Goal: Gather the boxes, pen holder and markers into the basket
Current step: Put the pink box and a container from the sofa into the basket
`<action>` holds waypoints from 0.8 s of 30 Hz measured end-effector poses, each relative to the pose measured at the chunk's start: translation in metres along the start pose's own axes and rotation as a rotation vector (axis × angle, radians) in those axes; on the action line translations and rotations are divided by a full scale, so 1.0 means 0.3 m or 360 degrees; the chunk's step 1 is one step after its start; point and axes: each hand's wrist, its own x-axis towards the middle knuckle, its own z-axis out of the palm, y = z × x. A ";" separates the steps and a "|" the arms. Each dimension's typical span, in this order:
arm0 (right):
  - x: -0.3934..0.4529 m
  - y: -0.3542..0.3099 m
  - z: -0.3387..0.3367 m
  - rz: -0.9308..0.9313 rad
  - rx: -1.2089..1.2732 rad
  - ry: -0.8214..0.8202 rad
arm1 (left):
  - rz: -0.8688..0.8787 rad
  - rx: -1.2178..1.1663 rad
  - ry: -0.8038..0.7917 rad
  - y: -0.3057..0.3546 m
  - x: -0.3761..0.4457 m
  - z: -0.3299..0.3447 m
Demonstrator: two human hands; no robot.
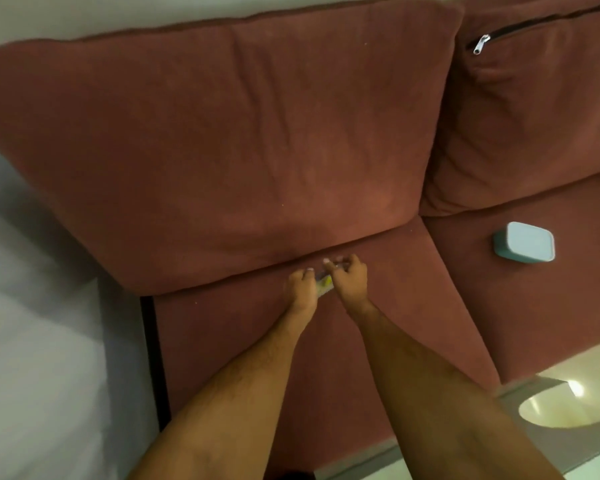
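— Where are the hands?
— Left hand [300,287] and right hand [349,277] both pinch a small yellow-and-white box [324,285] on the sofa seat [222,341].
— Other boxes?
— A teal box [523,242] sits apart, rightward.

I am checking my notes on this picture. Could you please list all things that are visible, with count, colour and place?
box: 1, pale blue-green, on the right seat cushion
small item: 1, white and yellow, between the two hands near the seat's back edge; too blurred to name
back cushions: 2, red-brown, upright behind the seats
seat cushions: 2, red-brown, side by side
zip: 1, silver pull, top of the right back cushion
floor: pale, glossy, lower right
left hand: 1, on the small item
right hand: 1, on the small item
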 end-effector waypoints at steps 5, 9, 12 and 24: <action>-0.183 -0.057 -0.077 -0.0060 0.0350 0.0125 | 0.0095 -0.0046 0.0166 -0.004 -0.103 -0.080; -0.351 -0.052 -0.116 -0.0066 0.0744 0.0186 | 0.0047 -0.0251 0.0005 -0.044 -0.212 -0.099; -0.479 0.001 -0.153 -0.0090 0.0834 0.0197 | 0.0126 -0.0259 -0.0121 -0.084 -0.328 -0.093; -0.911 0.368 -0.376 -0.0219 0.0842 0.0529 | 0.0546 0.0056 -0.0407 -0.383 -0.727 0.028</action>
